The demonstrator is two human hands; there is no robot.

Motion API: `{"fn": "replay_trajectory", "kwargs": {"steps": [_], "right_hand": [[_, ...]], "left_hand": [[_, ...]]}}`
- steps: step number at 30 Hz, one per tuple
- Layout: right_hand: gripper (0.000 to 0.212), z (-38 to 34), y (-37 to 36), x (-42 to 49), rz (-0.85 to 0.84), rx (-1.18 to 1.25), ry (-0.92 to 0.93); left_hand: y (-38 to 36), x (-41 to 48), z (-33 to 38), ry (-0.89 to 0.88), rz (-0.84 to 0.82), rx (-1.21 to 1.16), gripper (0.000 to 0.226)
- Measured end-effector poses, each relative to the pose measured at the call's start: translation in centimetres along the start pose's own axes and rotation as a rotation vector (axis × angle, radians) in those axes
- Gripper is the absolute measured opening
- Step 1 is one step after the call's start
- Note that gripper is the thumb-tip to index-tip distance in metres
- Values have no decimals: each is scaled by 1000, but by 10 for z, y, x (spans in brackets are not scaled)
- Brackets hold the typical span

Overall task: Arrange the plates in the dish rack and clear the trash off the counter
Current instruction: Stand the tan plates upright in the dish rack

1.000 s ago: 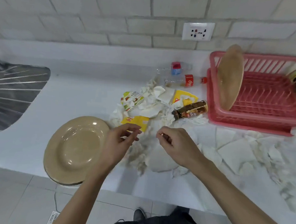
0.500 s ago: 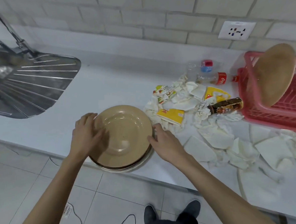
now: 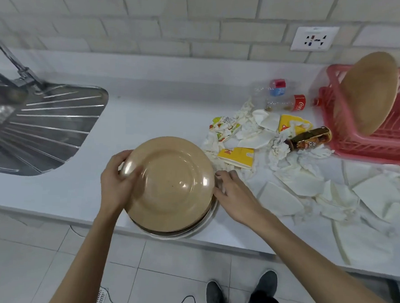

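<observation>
Head view: at lower centre of the frame the tan plate (image 3: 171,184) tops a short stack at the counter's (image 3: 150,106) front edge, with a metal rim (image 3: 205,224) showing beneath. The left hand (image 3: 116,183) curls its fingers over the plate's left rim and grips it, likely to peel it off the stack. The right hand (image 3: 236,198) lies with fingers nearly straight against the right rim, grasping nothing, probably steadying the lower plates. At upper right, the pink dish rack (image 3: 370,150) holds one upright plate (image 3: 369,91). Tissues (image 3: 298,180), cartons (image 3: 237,156) and bottles (image 3: 308,140) lie between.

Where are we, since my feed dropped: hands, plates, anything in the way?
Left hand grips top plate; right hand open at its right edge. Another plate stands in pink rack. Tissues, wrappers, bottles litter counter.
</observation>
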State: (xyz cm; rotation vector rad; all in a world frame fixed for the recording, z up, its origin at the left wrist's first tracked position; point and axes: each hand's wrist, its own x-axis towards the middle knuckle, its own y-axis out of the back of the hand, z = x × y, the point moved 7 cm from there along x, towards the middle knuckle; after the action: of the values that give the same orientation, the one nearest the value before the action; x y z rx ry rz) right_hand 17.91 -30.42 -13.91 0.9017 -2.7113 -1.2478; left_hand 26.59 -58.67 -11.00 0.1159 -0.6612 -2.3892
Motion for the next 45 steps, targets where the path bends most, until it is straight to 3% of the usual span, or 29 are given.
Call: {"fn": "replay_trajectory", "kwargs": {"steps": [3, 8, 12, 16, 22, 26, 35, 42, 45], "right_hand": [[40, 1, 5, 1, -10, 84, 29], [63, 3, 52, -12, 109, 279, 54], [75, 10, 106, -31, 206, 502, 65], [88, 34, 158, -55, 250, 531, 51], [88, 69, 260, -102, 379, 306, 27], [76, 94, 319, -121, 311, 139, -7], [73, 152, 430, -151, 227, -105, -88], [68, 165, 481, -103, 372, -223, -36], [66, 159, 488, -78, 406, -206, 9]], "left_hand": [[-8, 3, 22, 11, -42, -147, 39], [-39, 5, 49, 38, -92, -257, 45], [-100, -16, 82, 30, -253, -290, 52], [-165, -35, 106, 34, -331, -396, 70], [-270, -89, 155, 70, -446, -454, 67], [-329, -134, 184, 106, -539, -448, 66], [-435, -210, 252, 116, -738, -433, 74], [-468, -211, 292, 47, -671, -416, 47], [-472, -201, 306, 35, -605, -443, 46]]}}
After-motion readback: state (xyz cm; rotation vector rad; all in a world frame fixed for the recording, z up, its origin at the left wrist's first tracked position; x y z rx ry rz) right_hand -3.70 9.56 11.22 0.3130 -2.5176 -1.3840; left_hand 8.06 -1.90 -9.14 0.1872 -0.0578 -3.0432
